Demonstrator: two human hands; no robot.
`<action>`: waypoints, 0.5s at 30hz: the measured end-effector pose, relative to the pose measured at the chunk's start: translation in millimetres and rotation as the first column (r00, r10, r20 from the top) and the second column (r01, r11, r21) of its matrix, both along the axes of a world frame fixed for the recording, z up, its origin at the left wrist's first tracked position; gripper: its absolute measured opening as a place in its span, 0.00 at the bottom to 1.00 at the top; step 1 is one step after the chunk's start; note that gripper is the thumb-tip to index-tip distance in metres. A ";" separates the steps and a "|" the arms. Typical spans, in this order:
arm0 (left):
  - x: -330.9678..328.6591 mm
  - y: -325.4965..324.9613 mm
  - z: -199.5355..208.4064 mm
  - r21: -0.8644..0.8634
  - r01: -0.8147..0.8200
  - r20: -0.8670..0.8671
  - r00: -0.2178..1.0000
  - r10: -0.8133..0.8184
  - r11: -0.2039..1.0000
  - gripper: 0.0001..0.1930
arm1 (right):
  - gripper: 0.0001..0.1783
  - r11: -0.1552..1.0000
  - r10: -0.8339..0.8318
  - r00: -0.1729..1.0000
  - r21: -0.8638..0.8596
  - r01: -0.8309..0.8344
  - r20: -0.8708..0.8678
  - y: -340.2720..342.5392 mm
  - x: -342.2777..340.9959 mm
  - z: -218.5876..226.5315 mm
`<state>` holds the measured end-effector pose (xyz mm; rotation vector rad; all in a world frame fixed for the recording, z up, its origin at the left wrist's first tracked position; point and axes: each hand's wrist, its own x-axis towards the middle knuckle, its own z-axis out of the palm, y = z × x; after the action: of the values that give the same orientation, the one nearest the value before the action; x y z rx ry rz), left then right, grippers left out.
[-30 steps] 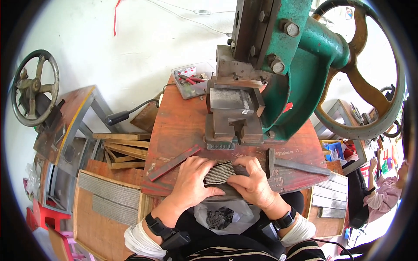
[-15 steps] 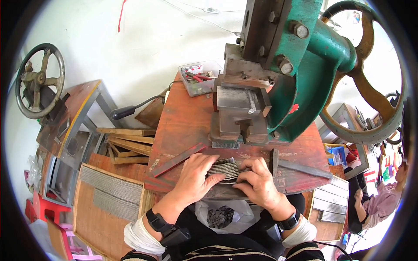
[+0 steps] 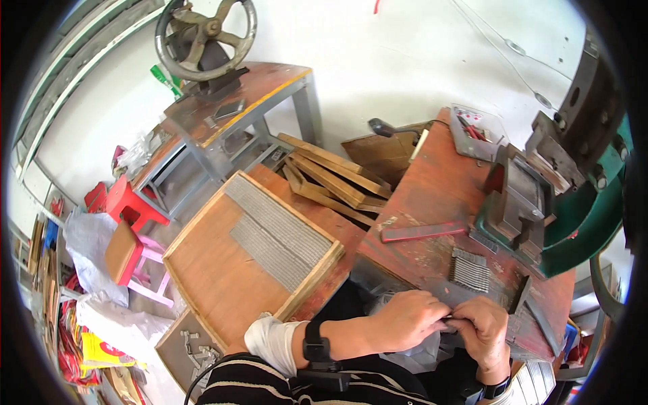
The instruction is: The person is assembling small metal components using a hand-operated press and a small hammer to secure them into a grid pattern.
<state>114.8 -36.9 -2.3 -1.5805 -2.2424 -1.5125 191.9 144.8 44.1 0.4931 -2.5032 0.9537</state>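
My left hand (image 3: 409,318) and my right hand (image 3: 482,329) meet at the front edge of the red-brown worktable. Their fingertips pinch together at a small dark sliver (image 3: 446,318), mostly hidden by the fingers; I cannot make out what it is. Just beyond them, a bundle of ridged grey metal strips (image 3: 470,271) lies on the tabletop, touched by neither hand. Behind it stands the green hand press (image 3: 588,236) with its steel die block (image 3: 518,206). A red-edged flat bar (image 3: 424,231) lies to the left of the strips.
At left, a wooden tray (image 3: 196,233) holds rows of grey strips. Wooden frames (image 3: 331,179) are piled behind it. A clear plastic box of tools (image 3: 477,131) sits at the table's back. A dark flat bar (image 3: 542,327) lies at the right edge. Another handwheel press (image 3: 206,40) stands far left.
My view has swung left. Both hands have left the strips, which now lie on the table, and have drawn back to its front edge, fingertips together.
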 end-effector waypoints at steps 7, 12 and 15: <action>-34.2 -172.7 -58.2 -0.080 -0.584 0.490 0.683 0.542 0.808 0.10 | 0.13 0.977 -0.208 0.972 -0.079 0.200 -0.108 3.2 2.0 -1.7; -130.4 -335.5 -104.2 -0.381 -0.904 0.076 0.178 0.981 0.194 0.11 | 0.13 0.985 -0.171 0.985 -0.031 0.171 0.002 12.6 19.0 -13.8; -162.7 -346.6 -111.4 -0.425 -0.904 -0.157 0.110 0.981 0.034 0.10 | 0.13 0.977 -0.213 0.977 0.021 0.213 -0.034 6.8 22.2 -9.4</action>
<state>-47.9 -383.5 -113.7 0.4465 -2.7254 -0.6675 214.1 151.6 34.7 0.2381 -2.4807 0.8270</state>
